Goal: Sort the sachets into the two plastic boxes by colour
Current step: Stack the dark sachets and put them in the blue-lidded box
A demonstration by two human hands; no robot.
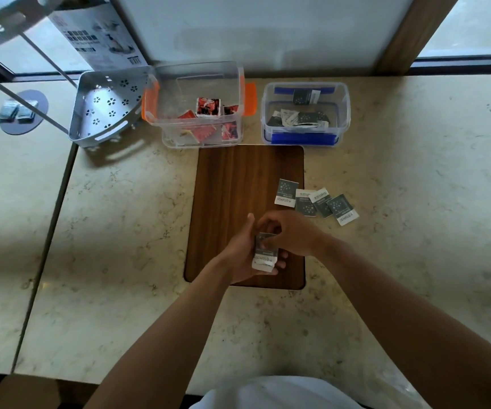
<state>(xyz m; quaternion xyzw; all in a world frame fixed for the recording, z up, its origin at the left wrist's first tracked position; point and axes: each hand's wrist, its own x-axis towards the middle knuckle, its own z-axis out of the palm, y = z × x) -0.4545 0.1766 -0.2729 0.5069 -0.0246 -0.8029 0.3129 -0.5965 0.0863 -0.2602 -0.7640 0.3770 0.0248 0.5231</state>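
Note:
Over the near part of the wooden board, my left hand holds a small stack of dark green sachets. My right hand pinches the top of the same stack. Several more dark green sachets lie in a row at the board's right edge. At the back stands the clear box with orange clips, which has red sachets inside. To its right, the clear box with blue clips contains dark green sachets.
A grey perforated corner shelf stands left of the orange-clipped box, with a printed card behind it. A round dark insert sits in the counter at far left. A wall and window frame close off the back.

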